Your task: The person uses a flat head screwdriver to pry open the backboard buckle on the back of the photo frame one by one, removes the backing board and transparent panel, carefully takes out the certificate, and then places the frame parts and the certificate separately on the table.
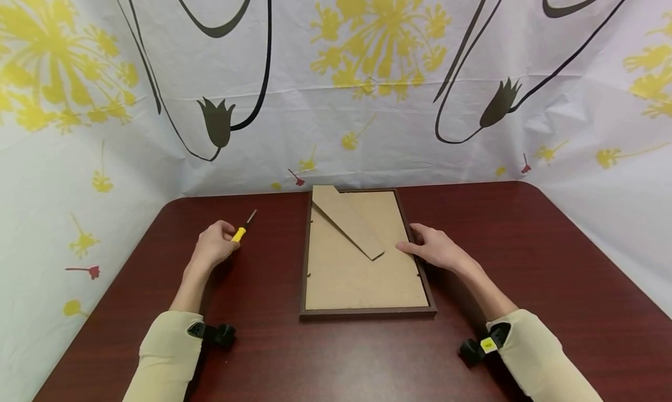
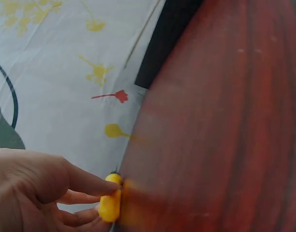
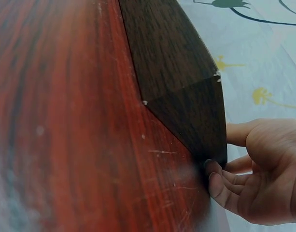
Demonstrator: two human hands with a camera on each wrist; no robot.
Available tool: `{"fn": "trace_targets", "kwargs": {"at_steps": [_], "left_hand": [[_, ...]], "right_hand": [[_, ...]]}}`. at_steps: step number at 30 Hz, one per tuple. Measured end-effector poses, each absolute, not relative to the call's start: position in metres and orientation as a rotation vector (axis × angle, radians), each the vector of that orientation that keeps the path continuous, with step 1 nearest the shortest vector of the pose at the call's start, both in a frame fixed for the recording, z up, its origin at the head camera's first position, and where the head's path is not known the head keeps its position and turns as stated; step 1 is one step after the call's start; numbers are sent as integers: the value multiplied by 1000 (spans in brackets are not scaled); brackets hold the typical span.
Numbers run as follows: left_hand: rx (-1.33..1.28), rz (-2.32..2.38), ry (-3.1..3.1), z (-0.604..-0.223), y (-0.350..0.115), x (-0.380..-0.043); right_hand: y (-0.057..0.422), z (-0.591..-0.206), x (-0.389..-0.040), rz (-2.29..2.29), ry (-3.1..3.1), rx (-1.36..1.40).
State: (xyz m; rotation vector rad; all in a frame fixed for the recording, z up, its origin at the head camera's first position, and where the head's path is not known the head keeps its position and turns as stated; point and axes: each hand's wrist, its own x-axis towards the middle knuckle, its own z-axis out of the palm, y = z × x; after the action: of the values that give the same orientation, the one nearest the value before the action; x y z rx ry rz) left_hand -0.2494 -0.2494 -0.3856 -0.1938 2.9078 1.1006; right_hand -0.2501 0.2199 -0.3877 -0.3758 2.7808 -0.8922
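A picture frame (image 1: 367, 313) lies face down on the table, its brown cardboard backing (image 1: 362, 285) upward. The folded stand flap (image 1: 349, 222) runs slantwise over that backing. My right hand (image 1: 440, 248) grips the frame's right side, thumb over the edge onto the backing. In the right wrist view, fingers (image 3: 230, 188) curl at the lower edge of the dark wooden frame (image 3: 186, 96). Left of the frame, my left hand (image 1: 212, 245) pinches the yellow handle of a screwdriver (image 1: 239, 234), whose metal shaft points away. The left wrist view shows thumb and fingers around the handle (image 2: 110, 203).
The dark red wooden table (image 1: 357, 361) reaches back to a white patterned sheet (image 1: 294, 58), which hangs behind and on both sides. Black straps with small cameras sit on the left wrist (image 1: 212, 334) and right wrist (image 1: 485, 345). Small metal tabs (image 1: 308, 275) edge the backing.
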Motion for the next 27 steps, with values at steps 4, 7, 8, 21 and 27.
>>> {"fn": "trace_targets", "kwargs": {"at_steps": [4, 7, 8, 21, 27], "left_hand": [[-184, 1058, 2905, -385, -251, -249], [-176, 1032, 2910, -386, -249, -249], [-172, 1025, 2911, -386, -248, -249], [-22, 1079, 2819, -379, -251, -247], [94, 1226, 2772, -374, -251, -247]], "right_hand": [[220, -387, -250, -890, 2786, -375], [220, -388, -250, -888, 2788, -375], [220, -388, -250, -887, 2788, -375], [220, -388, -249, -885, 2784, -370], [221, -388, -250, -887, 2784, -379]]}}
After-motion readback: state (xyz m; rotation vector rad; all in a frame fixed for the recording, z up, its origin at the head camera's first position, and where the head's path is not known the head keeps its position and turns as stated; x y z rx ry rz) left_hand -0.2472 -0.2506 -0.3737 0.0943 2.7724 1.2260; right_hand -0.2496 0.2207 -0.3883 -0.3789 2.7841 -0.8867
